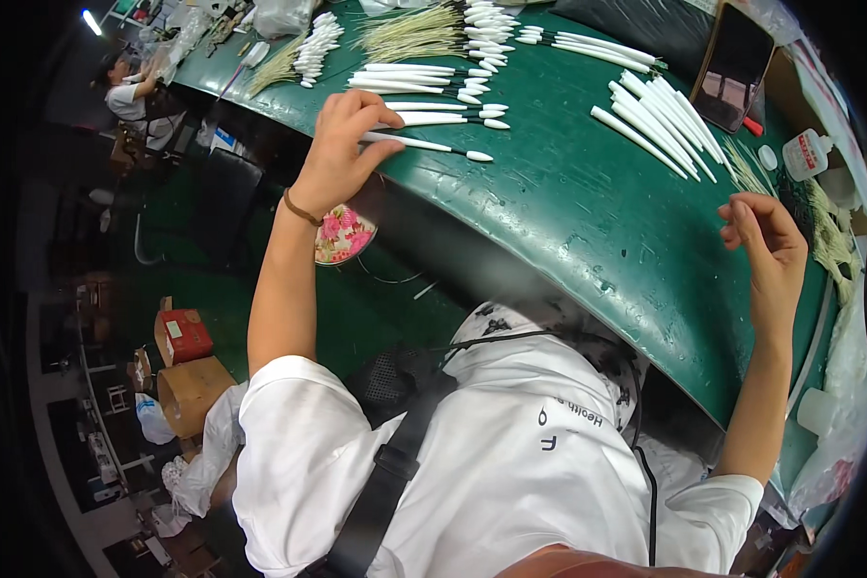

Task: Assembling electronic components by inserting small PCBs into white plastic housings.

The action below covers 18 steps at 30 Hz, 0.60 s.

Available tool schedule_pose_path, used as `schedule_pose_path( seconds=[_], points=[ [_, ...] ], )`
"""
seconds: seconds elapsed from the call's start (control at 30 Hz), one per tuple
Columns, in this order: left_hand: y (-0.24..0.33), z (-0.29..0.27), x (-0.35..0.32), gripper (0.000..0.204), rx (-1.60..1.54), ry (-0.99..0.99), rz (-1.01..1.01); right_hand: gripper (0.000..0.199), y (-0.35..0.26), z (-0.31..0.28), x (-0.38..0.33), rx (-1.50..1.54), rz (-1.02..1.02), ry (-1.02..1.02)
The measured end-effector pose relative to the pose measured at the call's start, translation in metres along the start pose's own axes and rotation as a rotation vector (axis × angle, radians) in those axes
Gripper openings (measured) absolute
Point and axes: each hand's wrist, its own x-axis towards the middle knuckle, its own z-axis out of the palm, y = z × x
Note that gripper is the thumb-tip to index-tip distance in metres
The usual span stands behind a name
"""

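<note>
My left hand (342, 140) is over the table's far-left edge, thumb and forefinger apart. Between them lies the end of a slim white rod (424, 145) with a black band and a white bulb tip. The thumb touches it; I see no firm grip. More such rods (438, 119) lie in a row just beyond. My right hand (769, 241) is raised over the table's right side, its fingers curled toward the thumb. Anything between them is too small to make out. A fan of plain white tapered sticks (665, 125) lies to its upper left.
The green table (549, 212) curves before me. Bundles of pale thin stems with white tips (414, 34) lie at the back. At right are a phone (734, 65), a small white bottle (805, 154) and loose pale strands (828, 226). Cartons (197, 390) stand lower left; another person (130, 101) sits beyond.
</note>
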Motion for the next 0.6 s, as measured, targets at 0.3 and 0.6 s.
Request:
schedule_pose_path(
  seconds=[0.3,0.6],
  points=[
    [0.0,0.002,0.0,0.016,0.123,0.022,0.034,0.016,0.006,0.005,0.0,0.049,0.002,-0.006],
    [-0.003,0.007,0.006,0.008,0.18,0.111,0.056,0.016,0.007,0.01,-0.003,0.059,0.037,-0.018]
  ],
)
